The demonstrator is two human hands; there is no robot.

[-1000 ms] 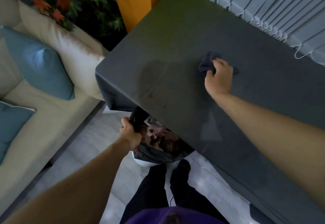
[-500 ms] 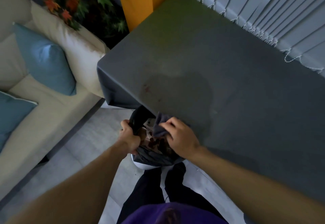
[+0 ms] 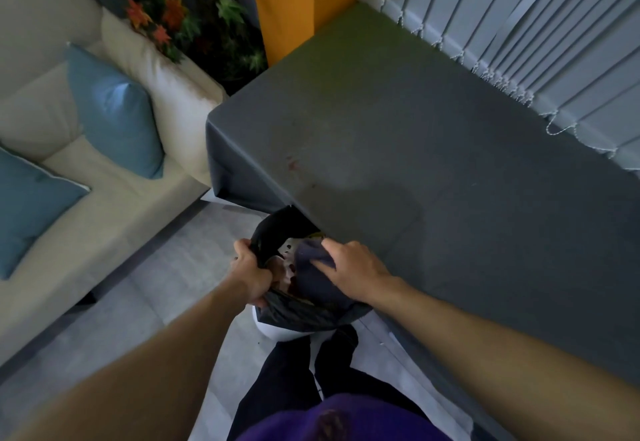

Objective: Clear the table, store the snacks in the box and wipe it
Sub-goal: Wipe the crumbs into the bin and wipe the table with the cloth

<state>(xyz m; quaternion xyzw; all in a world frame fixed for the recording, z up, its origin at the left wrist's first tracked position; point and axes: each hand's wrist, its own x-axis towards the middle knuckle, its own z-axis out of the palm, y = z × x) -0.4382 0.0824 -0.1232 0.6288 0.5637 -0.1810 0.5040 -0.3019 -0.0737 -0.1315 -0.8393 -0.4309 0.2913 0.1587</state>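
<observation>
At the near edge of the grey-clothed table (image 3: 433,170), a white bin (image 3: 287,333) lined with a black bin bag (image 3: 304,316) sits on the floor, tucked partly under the tabletop. The left hand (image 3: 251,272) is closed in a fist around the bag's rim on the side away from the table, pulling the mouth wide. The right hand (image 3: 353,272) lies over the mouth of the bag with a dark blue cloth (image 3: 313,269) under its palm and fingers; the fingers are spread and only loosely curled, so it reads as pressing or shaking the cloth rather than pinching it — how firmly the underside is gripped cannot be told.

Inside the bag, beside the cloth, pale wrappers and dark scraps (image 3: 285,267) show. The tabletop itself carries nothing but a few small reddish specks (image 3: 292,163) towards the corner nearest the sofa (image 3: 145,149). No snack box is in view.

The cloth is soft, light and limp (it bunches wherever it is squeezed), so it is best taken by a gathered handful in the middle, not by a corner that would let crumbs fall outside the bag. The bag film looks thin and slippery; the rim wants a full fist, as it has now. Judged from this, wiping is nearly done, with those specks left.
</observation>
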